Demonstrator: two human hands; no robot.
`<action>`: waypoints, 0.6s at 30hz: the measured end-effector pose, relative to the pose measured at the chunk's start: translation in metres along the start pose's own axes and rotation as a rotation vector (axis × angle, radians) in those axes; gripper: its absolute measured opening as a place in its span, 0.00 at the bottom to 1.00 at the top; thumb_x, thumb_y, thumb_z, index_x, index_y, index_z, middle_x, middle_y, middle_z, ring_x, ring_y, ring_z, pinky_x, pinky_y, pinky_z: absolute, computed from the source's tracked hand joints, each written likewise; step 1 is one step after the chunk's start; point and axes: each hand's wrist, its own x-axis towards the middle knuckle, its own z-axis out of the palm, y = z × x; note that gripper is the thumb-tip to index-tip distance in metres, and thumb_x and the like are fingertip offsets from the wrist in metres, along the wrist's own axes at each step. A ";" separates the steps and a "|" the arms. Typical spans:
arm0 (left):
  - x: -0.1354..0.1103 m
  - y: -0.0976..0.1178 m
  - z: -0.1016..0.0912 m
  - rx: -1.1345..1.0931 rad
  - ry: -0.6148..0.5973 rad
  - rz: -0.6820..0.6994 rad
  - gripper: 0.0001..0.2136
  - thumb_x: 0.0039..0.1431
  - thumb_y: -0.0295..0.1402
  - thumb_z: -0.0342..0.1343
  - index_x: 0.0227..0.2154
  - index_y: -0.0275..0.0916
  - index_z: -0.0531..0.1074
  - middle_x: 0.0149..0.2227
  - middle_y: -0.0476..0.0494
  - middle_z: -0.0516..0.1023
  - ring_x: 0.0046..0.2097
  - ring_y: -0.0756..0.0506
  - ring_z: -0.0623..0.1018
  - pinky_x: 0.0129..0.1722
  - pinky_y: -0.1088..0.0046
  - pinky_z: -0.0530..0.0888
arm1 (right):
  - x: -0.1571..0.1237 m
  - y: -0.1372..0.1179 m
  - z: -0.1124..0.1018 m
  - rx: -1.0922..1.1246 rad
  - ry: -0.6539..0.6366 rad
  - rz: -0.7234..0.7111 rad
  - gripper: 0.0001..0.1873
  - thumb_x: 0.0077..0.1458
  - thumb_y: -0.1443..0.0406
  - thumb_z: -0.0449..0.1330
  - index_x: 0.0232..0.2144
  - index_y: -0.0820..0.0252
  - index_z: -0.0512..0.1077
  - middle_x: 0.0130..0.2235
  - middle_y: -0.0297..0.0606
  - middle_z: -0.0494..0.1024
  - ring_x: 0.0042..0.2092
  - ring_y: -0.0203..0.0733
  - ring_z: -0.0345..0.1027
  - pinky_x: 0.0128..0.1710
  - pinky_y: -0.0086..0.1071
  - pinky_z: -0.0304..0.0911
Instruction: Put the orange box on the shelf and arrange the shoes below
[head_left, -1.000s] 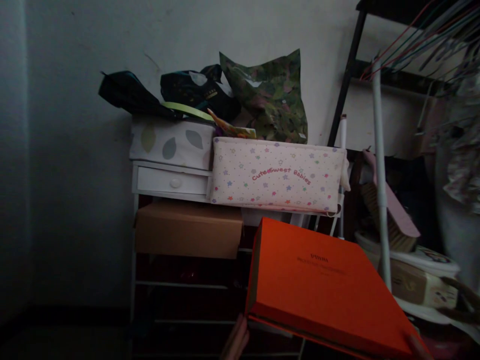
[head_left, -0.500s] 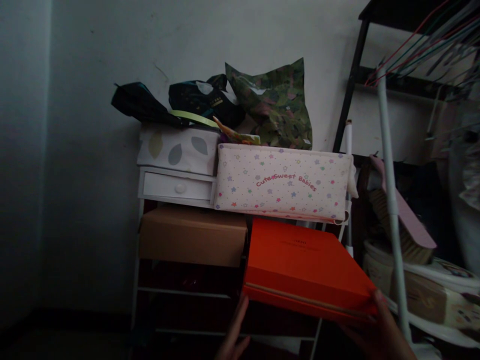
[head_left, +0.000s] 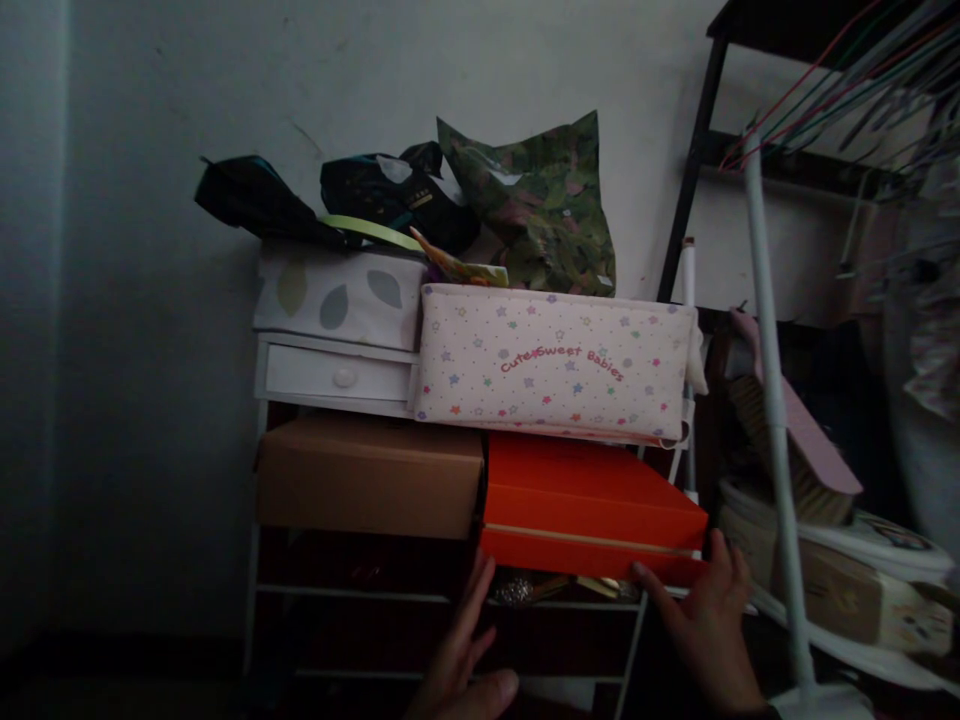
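A flat orange box (head_left: pixel 589 510) lies on a shelf of a white wire rack (head_left: pixel 259 590), under a star-patterned fabric bin (head_left: pixel 555 365) and beside a brown cardboard box (head_left: pixel 367 475). My left hand (head_left: pixel 461 655) reaches up with its fingertips at the orange box's lower left corner. My right hand (head_left: pixel 709 625) presses against the box's lower right front edge, with the thumb under it. Neither hand wraps around the box.
On top of the rack sit a leaf-print box with a white drawer (head_left: pixel 337 335), dark bags (head_left: pixel 375 195) and a camouflage bag (head_left: pixel 536 205). A white pole (head_left: pixel 772 420), a brush and stacked containers (head_left: pixel 847 560) crowd the right. A black frame with hangers stands at the upper right.
The orange box has moved from a tilted hold in front of the rack to lying level, deep on the shelf. Both hands slid from carrying it to its front edge.
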 end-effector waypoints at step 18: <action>-0.017 -0.032 -0.035 0.042 0.088 -0.113 0.33 0.49 0.49 0.61 0.58 0.53 0.62 0.69 0.46 0.45 0.67 0.34 0.53 0.59 0.52 0.61 | 0.013 -0.021 0.070 -0.604 -0.184 -0.481 0.41 0.56 0.52 0.56 0.65 0.47 0.42 0.69 0.53 0.37 0.68 0.66 0.28 0.55 0.70 0.47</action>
